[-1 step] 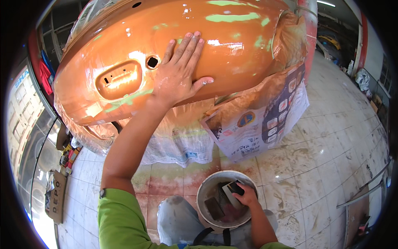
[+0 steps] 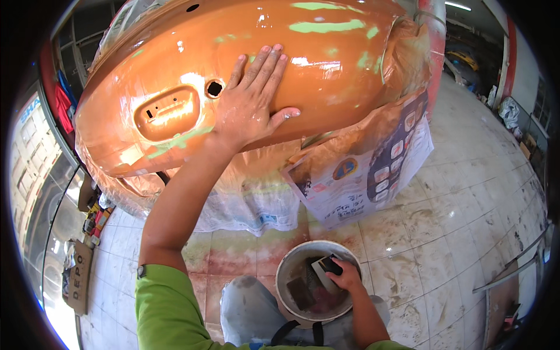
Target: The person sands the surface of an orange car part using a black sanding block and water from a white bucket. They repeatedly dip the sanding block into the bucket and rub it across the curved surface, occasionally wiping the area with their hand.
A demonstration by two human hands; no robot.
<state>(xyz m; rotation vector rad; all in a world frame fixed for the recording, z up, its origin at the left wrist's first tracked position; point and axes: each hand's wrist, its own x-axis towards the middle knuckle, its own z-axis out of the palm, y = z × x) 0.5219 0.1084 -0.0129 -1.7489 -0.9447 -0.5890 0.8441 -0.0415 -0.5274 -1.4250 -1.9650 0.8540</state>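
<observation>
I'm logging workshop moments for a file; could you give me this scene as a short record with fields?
Left hand: palm down on the orange panel, thumb spread
Right hand: gripping a black-and-grey block inside the bucket
Panel: glossy, with pale green patches, a round hole and a recess
Also in bucket: a dark rectangular block
Below panel: printed covering sheets
Floor: light tiles, stained
Far left: cardboard box
</observation>
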